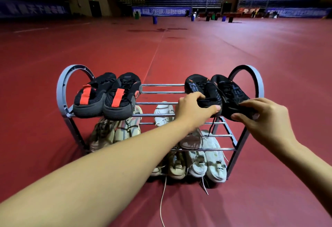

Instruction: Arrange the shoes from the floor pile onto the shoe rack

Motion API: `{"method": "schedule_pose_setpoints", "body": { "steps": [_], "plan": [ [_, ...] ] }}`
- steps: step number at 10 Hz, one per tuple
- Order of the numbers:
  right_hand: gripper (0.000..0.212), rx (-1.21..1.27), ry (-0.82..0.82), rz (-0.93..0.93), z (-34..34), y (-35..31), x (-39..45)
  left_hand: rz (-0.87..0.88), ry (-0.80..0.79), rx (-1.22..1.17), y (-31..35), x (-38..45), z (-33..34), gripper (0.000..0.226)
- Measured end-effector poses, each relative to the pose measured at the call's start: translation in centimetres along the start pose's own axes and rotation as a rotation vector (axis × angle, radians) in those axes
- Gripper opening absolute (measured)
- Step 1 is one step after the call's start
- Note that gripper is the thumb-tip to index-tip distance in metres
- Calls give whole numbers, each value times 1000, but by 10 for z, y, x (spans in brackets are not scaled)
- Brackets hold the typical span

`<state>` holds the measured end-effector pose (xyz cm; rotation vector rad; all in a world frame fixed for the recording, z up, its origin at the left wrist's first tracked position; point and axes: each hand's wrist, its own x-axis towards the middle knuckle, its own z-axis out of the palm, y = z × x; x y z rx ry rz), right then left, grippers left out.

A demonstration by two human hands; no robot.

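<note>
A big sports hall, red floor. On the shoe rack, at its top right end, the left hand and right hand each clutch a black shoe heel; best slide both back evenly, toes level.

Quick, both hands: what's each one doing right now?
Left hand: grips the heel of the left black shoe on the rack's top shelf.
Right hand: grips the heel of the right black shoe.

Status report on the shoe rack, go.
Left hand grips left black shoe, right hand grips right black shoe. Both on rack top tier. Nothing blocking.
</note>
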<state>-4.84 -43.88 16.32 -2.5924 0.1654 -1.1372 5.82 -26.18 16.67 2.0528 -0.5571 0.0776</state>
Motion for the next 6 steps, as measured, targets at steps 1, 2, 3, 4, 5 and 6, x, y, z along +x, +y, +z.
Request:
{"method": "schedule_pose_setpoints", "body": {
  "steps": [1, 2, 3, 4, 5, 6],
  "plan": [
    [36, 13, 7, 13, 2, 1, -6, 13, -53, 5, -5, -5, -3, 53],
    [36, 23, 19, 13, 1, -1, -5, -3, -98, -24, -8, -5, -10, 47],
    [33, 23, 69, 52, 7, -5, 0, -29, -81, -30, 3, -1, -12, 30],
    [29, 52, 132, 111, 13, -7, -4, -29, -85, -40, 5, -4, -6, 25],
    [31, 30, 83, 81, 17, -11, -10, 16, -135, 10, 3, -4, -14, 34],
    [41, -33, 71, 13, 18, -2, -20, 97, -143, 22, 0, -21, -13, 56]
  ]
}}
